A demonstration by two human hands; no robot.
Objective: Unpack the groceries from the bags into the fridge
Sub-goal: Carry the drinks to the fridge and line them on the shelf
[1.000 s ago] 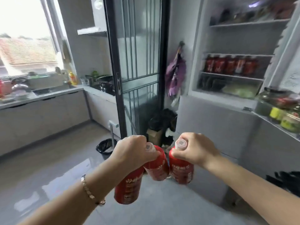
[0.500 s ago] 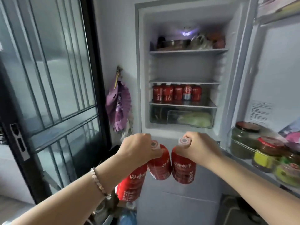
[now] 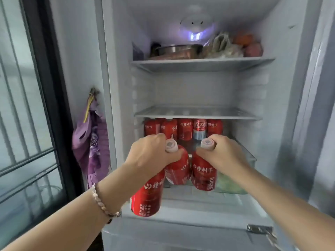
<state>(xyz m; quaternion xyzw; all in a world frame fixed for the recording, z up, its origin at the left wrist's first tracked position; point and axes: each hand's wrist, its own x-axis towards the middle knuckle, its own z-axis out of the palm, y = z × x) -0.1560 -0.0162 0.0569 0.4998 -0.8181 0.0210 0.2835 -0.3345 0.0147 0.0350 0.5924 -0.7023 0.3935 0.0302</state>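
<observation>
Fridge (image 3: 282, 105) interior is now faced squarely and from close by. A second ago only the kitchen floor and a sliding door were faced, with the shelves seen from the side. The load has thus been carried up to the opening, and only the placing is judged to remain for this batch.

On the top shelf (image 3: 201, 63) a metal pan and bagged food are seen. Under the middle shelf (image 3: 197, 113) a row of red bottles (image 3: 184, 129) is stood upright, with one cola can (image 3: 199, 129) among them. Space to the right of that row is judged the likely target.

Outside the fridge, a purple bag (image 3: 90, 142) is hung on the wall to the left.

Both hands are held just in front of the row. The left hand (image 3: 150, 156) is closed around the necks of two red bottles (image 3: 146, 196), one hung lower than the other. The right hand (image 3: 223, 154) is closed around the neck of a third red bottle (image 3: 204, 174). All three are hung side by side, the inner two almost touching, and none is yet set on a shelf. A beaded bracelet (image 3: 101, 203) is worn on the left wrist.
</observation>
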